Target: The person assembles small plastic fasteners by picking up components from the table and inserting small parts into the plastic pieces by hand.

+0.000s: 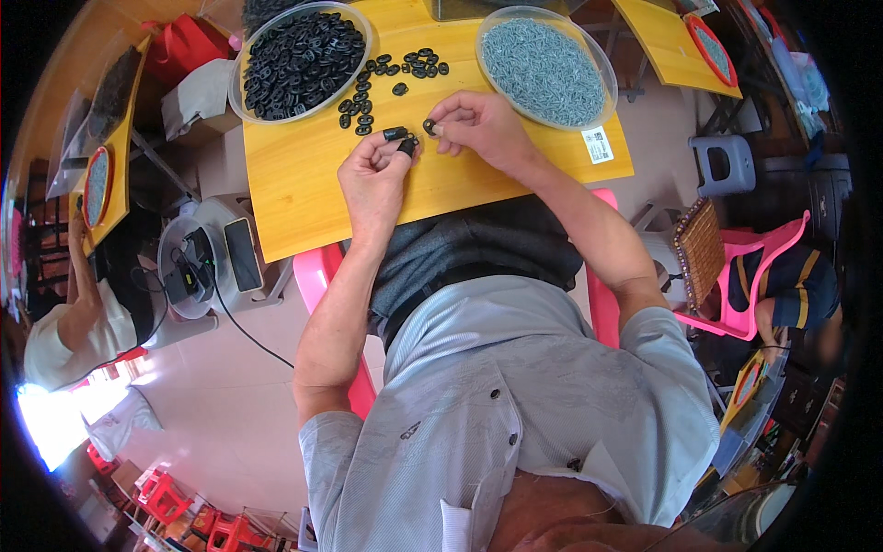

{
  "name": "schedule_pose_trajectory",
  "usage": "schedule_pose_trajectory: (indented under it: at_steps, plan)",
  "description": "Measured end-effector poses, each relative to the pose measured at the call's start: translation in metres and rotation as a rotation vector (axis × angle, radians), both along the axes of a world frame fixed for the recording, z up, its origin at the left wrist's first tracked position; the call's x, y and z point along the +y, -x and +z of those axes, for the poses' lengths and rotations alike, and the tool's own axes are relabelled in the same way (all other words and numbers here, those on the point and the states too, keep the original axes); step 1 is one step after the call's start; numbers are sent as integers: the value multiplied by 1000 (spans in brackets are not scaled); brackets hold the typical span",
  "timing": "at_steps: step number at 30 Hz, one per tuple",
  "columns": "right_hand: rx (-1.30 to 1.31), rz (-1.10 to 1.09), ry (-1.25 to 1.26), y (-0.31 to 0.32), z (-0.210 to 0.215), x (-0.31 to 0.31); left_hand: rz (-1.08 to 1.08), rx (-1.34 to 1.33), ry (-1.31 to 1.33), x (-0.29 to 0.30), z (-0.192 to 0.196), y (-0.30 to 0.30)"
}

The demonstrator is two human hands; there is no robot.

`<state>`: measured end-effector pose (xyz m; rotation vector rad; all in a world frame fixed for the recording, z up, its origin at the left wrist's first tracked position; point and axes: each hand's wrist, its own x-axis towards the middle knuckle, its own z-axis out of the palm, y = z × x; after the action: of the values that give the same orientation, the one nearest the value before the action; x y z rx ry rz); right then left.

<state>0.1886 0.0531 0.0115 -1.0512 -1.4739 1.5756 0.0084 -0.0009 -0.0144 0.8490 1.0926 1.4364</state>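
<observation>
- My left hand pinches a small black oval piece at the fingertips, thumb and forefinger closed on it, a second dark piece just above them.
- My right hand pinches another small black piece between thumb and forefinger, held just beside the left one; the two pieces are near but I cannot tell whether they touch.
- To do this well, I judge I should keep both pinches close to the tips so the pieces' faces stay visible, and line them up before pressing.
- Both hands hover over the yellow board, so a dropped piece lands there rather than on the floor.
- Just beyond my fingers lies a scatter of loose black pieces, within easy reach.
- Further out on my left side stands the clear bowl of black pieces; on my right, the clear bowl of small grey parts.
- I keep my wrists low and my elbows in.
</observation>
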Motion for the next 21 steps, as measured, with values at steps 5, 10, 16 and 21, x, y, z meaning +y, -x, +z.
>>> schedule_pose_trajectory:
  at_steps: [5, 10, 16, 21]
  plan:
    - [-10, -10, -22, 2, 0, -4, 19, 31, 0, 0, 3, -3]
    - [-11, -18, -28, 3, -1, -4, 29, 52, 8, 0, 5, -4]
    - [-20, -20, -36, 4, -2, -5, 33, 58, 5, 0, 5, -4]
    - [-16, -16, -13, 8, -1, -7, 25, 45, 6, 0, 4, -5]
